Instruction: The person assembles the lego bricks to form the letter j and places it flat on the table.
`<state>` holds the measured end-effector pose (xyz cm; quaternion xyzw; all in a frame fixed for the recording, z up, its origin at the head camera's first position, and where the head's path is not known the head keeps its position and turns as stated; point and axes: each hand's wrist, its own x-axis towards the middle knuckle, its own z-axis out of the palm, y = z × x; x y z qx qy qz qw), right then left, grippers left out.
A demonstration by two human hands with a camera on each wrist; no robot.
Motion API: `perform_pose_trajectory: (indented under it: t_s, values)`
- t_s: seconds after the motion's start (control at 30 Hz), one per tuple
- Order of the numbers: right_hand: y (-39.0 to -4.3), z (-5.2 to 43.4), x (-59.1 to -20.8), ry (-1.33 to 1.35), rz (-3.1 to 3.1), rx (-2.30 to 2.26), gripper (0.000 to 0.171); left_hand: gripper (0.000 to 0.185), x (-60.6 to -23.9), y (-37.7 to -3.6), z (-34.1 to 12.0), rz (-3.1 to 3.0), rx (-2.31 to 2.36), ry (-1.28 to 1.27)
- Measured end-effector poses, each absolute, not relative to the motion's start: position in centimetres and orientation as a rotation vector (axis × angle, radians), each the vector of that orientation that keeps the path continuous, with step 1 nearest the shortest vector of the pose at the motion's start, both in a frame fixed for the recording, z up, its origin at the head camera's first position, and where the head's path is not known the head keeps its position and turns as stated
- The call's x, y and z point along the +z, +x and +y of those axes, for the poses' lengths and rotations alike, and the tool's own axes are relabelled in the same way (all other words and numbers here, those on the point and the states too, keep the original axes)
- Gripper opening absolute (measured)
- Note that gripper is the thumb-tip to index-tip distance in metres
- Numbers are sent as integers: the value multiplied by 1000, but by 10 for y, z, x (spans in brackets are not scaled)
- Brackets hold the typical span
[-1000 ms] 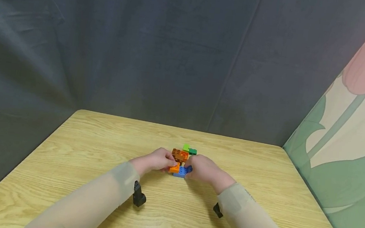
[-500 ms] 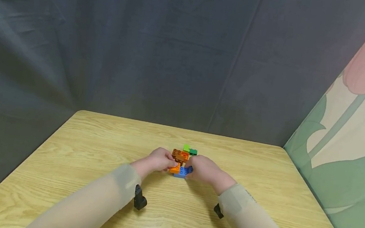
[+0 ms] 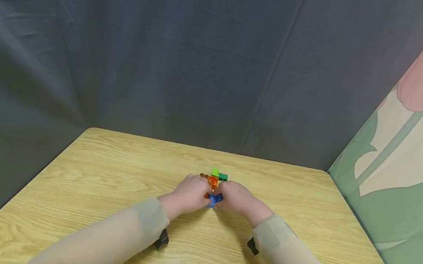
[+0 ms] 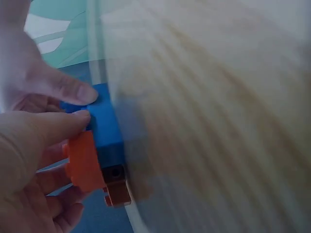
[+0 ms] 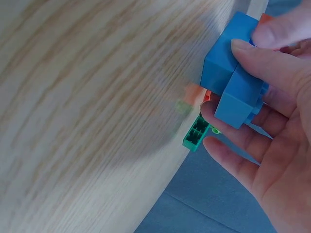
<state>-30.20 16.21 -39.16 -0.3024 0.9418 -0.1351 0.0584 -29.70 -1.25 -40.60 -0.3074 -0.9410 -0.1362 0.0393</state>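
Note:
On the table, both hands meet over a small cluster of toy building bricks. My left hand (image 3: 189, 192) curls around an orange brick (image 4: 83, 162) set on a larger blue brick (image 4: 107, 131), its thumb tip touching the blue side. My right hand (image 3: 235, 199) pinches a second blue brick (image 5: 240, 94), stacked on the larger one, between thumb and fingers. A brown brick (image 4: 119, 191) stands at the far end of the blue one. The hands cover much of the cluster in the head view.
Just beyond the hands are an orange-red brick (image 3: 213, 180), a lime green brick (image 3: 215, 172) and a dark green brick (image 3: 223, 177). The wooden table (image 3: 123, 161) ends at a dark curtain (image 3: 184, 60). A flower-patterned cloth (image 3: 410, 191) hangs at the right.
My left hand has shifted right and turned over the bricks, now covering most of the orange and brown ones. My right hand stays almost where it was.

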Motion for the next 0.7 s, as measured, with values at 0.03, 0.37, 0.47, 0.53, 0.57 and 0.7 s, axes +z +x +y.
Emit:
perform_pose_trajectory:
  t_s: [0.03,0.37,0.47,0.53,0.57,0.7]
  values:
    - [-302,162,-391,-918,2853,-412,12,13,-406,-297,-12,-2893,-381,-948]
    - [-314,176,-377,-865,2683,-523,20,15,-404,-294,-2,-2885,-253,-960]
    - [-326,188,-369,-761,2656,-746,26,13,-405,-295,-1,-2892,-244,-959]
    - [-334,195,-366,-701,2704,-858,21,12,-405,-296,0,-2897,-239,-958]
    - [-338,198,-365,-681,2740,-890,19,12,-405,-296,-1,-2901,-237,-957]
    - [-349,204,-365,-636,2857,-870,15,11,-404,-297,-2,-2912,-234,-961]
